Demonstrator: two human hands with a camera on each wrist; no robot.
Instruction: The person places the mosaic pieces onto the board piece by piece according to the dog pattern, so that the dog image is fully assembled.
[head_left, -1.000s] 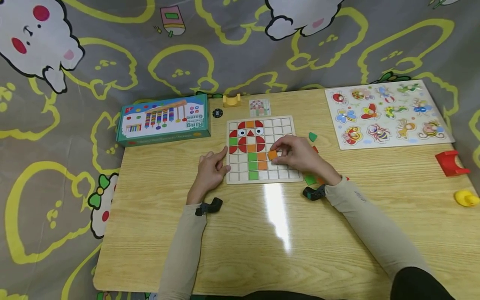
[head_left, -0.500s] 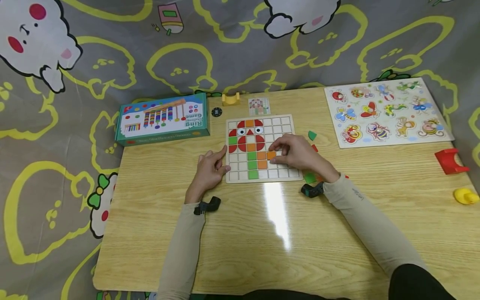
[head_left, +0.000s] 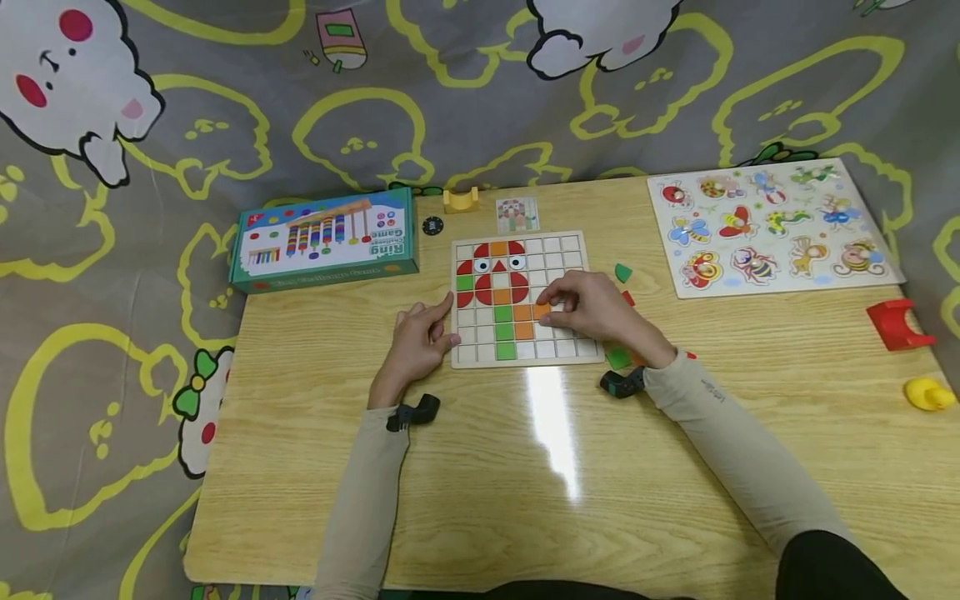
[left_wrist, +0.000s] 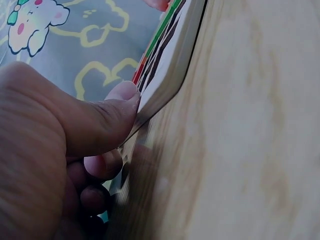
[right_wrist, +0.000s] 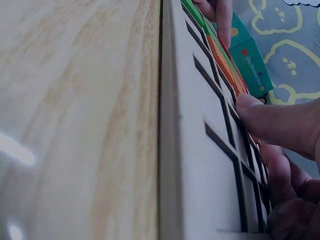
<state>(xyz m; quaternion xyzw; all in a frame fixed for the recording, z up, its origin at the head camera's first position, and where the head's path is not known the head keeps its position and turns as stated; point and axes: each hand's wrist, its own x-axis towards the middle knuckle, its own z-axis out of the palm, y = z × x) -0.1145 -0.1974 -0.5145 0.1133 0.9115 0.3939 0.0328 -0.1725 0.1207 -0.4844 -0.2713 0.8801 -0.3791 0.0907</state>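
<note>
A wooden grid board point(head_left: 564, 355) lies on the table, with red, orange and green tiles and two eye tiles forming a shape on it. My left hand point(head_left: 420, 340) is at the board's left side, index fingertip and thumb spread along the edge. In the left wrist view the thumb point(left_wrist: 112, 117) presses the board's corner while the other fingers lie below. Over the board's right half, my right hand point(head_left: 592, 307) pinches an orange square tile point(head_left: 540, 311) by its right side. This tile lies in line with another orange tile point(head_left: 522, 313) to its left.
Loose pieces, including a green one point(head_left: 618, 358), lie right of the board. A picture card point(head_left: 517, 215), yellow block point(head_left: 461, 200) and black disc point(head_left: 432, 225) are behind it. A game box point(head_left: 326, 237) stands left; an insect puzzle point(head_left: 776, 225), red block point(head_left: 898, 325) and yellow duck point(head_left: 928, 393) are right.
The orange tile in my right fingers has gone from tilted above the grid to flat beside the other orange tile. The left hand stays at the board's edge.
</note>
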